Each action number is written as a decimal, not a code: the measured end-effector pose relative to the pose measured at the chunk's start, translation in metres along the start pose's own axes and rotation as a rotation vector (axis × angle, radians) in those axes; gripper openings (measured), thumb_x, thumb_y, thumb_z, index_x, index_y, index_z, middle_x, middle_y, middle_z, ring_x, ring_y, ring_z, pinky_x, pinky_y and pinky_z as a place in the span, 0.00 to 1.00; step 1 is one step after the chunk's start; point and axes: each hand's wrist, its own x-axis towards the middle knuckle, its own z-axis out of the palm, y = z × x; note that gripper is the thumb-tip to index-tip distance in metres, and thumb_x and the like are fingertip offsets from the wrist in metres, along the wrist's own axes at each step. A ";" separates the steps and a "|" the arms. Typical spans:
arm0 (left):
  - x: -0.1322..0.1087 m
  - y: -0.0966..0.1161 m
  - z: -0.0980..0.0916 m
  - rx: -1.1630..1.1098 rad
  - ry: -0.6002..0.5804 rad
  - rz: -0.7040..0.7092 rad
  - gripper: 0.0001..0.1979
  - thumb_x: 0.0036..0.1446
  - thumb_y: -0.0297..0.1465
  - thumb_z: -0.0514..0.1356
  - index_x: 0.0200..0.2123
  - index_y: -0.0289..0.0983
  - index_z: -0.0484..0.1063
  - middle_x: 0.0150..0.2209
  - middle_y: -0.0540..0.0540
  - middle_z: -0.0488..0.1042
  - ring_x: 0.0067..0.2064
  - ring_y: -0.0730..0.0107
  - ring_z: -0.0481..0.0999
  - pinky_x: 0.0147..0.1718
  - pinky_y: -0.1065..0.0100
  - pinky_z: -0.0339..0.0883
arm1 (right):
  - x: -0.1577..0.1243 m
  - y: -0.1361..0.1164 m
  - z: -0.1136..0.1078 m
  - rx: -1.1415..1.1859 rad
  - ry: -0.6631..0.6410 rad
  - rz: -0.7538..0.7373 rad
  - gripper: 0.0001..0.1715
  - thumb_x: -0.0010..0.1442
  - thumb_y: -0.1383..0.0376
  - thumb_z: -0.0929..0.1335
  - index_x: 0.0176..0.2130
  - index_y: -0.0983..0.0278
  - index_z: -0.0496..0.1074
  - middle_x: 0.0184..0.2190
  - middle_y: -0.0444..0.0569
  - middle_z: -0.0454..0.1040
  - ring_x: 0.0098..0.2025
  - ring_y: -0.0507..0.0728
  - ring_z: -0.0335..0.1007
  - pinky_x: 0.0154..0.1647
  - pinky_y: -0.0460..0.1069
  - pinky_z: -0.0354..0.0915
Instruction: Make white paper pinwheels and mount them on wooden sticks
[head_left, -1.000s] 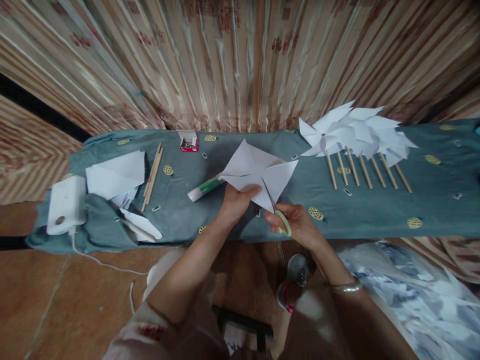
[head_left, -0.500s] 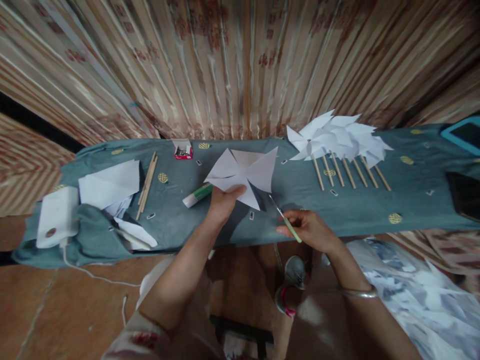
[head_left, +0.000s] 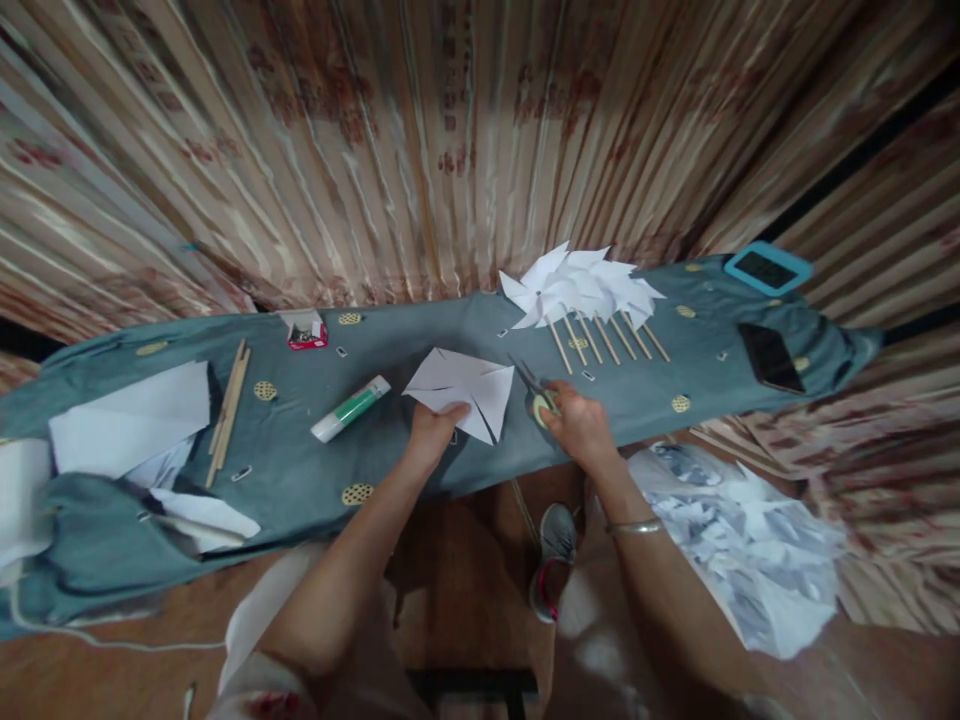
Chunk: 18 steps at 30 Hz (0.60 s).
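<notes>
My left hand (head_left: 439, 432) pinches a white paper square (head_left: 457, 385) by its near edge, thumb on top. Slits run from the paper's corners toward its middle. In my right hand (head_left: 581, 425) is a pair of scissors (head_left: 536, 385) with pale green handles. Their blades look slightly parted, point away from me and lie just right of the paper, apart from it. A glue stick (head_left: 351, 408) with a green label lies left of my left hand. Several finished white paper pinwheels (head_left: 577, 285) on wooden sticks lie in a row beyond my right hand.
On the green cloth-covered table (head_left: 300, 540) are loose wooden sticks (head_left: 229, 412), a red box of small metal pins (head_left: 306, 330), white paper sheets (head_left: 131, 420), a black phone (head_left: 770, 357) and a blue-framed device (head_left: 767, 268). A bag of paper scraps (head_left: 739, 545) stands below, right.
My view has swung to the right. The paper now lies flatter in my left hand. The scissors have turned, and my right fingers now sit at their handles.
</notes>
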 end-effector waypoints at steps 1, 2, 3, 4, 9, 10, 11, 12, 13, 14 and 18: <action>-0.002 0.000 0.001 0.015 -0.014 -0.004 0.20 0.33 0.29 0.69 0.35 0.35 0.74 0.39 0.43 0.79 0.46 0.55 0.77 0.52 0.55 0.68 | 0.001 -0.001 -0.001 -0.028 -0.006 0.006 0.23 0.62 0.62 0.66 0.54 0.68 0.68 0.38 0.56 0.81 0.41 0.62 0.78 0.41 0.51 0.66; -0.004 0.000 0.001 0.026 -0.027 -0.012 0.20 0.33 0.30 0.70 0.35 0.35 0.74 0.39 0.43 0.79 0.45 0.55 0.77 0.51 0.55 0.68 | 0.002 -0.002 -0.001 -0.053 -0.014 0.010 0.23 0.62 0.61 0.66 0.54 0.68 0.68 0.38 0.56 0.81 0.42 0.62 0.78 0.41 0.51 0.66; -0.006 0.000 0.001 0.031 -0.039 -0.019 0.20 0.33 0.30 0.70 0.35 0.35 0.74 0.39 0.43 0.80 0.45 0.55 0.77 0.51 0.55 0.68 | 0.003 -0.003 -0.002 -0.075 -0.020 0.012 0.23 0.63 0.61 0.65 0.55 0.68 0.68 0.38 0.57 0.81 0.42 0.62 0.78 0.41 0.51 0.66; -0.007 0.001 0.001 0.032 -0.051 -0.025 0.21 0.33 0.31 0.71 0.35 0.35 0.74 0.39 0.43 0.80 0.44 0.56 0.78 0.51 0.55 0.68 | 0.004 -0.004 -0.003 -0.092 -0.025 0.010 0.23 0.63 0.61 0.65 0.55 0.68 0.68 0.39 0.57 0.81 0.42 0.62 0.78 0.41 0.51 0.66; -0.013 0.002 -0.004 0.028 -0.114 -0.055 0.21 0.33 0.33 0.71 0.35 0.34 0.75 0.39 0.43 0.80 0.42 0.58 0.78 0.48 0.56 0.69 | 0.007 -0.004 -0.003 -0.141 -0.021 0.002 0.22 0.62 0.62 0.65 0.54 0.69 0.68 0.39 0.59 0.81 0.43 0.65 0.78 0.40 0.52 0.65; -0.014 0.003 -0.006 0.036 -0.126 -0.059 0.20 0.34 0.34 0.71 0.35 0.34 0.75 0.38 0.43 0.81 0.42 0.58 0.78 0.48 0.57 0.69 | 0.008 -0.004 -0.003 -0.146 -0.017 0.000 0.22 0.62 0.62 0.65 0.54 0.69 0.68 0.39 0.59 0.81 0.42 0.65 0.78 0.40 0.52 0.65; -0.015 0.004 -0.007 0.046 -0.136 -0.059 0.20 0.36 0.34 0.71 0.35 0.34 0.75 0.38 0.43 0.81 0.41 0.58 0.78 0.47 0.57 0.70 | 0.008 -0.003 -0.003 -0.151 -0.013 -0.001 0.22 0.62 0.62 0.65 0.53 0.69 0.68 0.39 0.59 0.81 0.42 0.65 0.78 0.39 0.52 0.65; -0.015 0.005 -0.010 0.059 -0.149 -0.058 0.19 0.37 0.34 0.70 0.35 0.34 0.75 0.38 0.43 0.81 0.41 0.58 0.78 0.47 0.58 0.70 | 0.009 -0.003 -0.003 -0.154 -0.009 -0.004 0.22 0.62 0.61 0.65 0.53 0.69 0.68 0.39 0.60 0.81 0.42 0.65 0.78 0.39 0.52 0.65; -0.016 0.006 -0.012 0.073 -0.165 -0.059 0.18 0.38 0.34 0.70 0.35 0.34 0.75 0.37 0.43 0.80 0.41 0.58 0.78 0.46 0.58 0.70 | 0.009 -0.002 -0.003 -0.155 -0.006 -0.006 0.22 0.62 0.61 0.65 0.53 0.69 0.68 0.39 0.60 0.81 0.42 0.65 0.78 0.39 0.53 0.65; -0.017 0.008 -0.015 0.086 -0.180 -0.060 0.18 0.38 0.34 0.70 0.35 0.34 0.75 0.37 0.43 0.80 0.41 0.58 0.78 0.45 0.59 0.70 | 0.010 -0.002 -0.003 -0.154 -0.006 -0.009 0.22 0.62 0.61 0.65 0.53 0.69 0.69 0.39 0.60 0.81 0.42 0.65 0.78 0.40 0.53 0.66; -0.017 0.011 -0.030 0.113 -0.241 -0.028 0.19 0.40 0.34 0.69 0.37 0.34 0.75 0.39 0.43 0.80 0.43 0.58 0.78 0.46 0.59 0.71 | 0.011 -0.003 -0.003 -0.152 -0.017 -0.013 0.20 0.62 0.61 0.65 0.51 0.68 0.70 0.39 0.59 0.80 0.41 0.65 0.78 0.40 0.53 0.66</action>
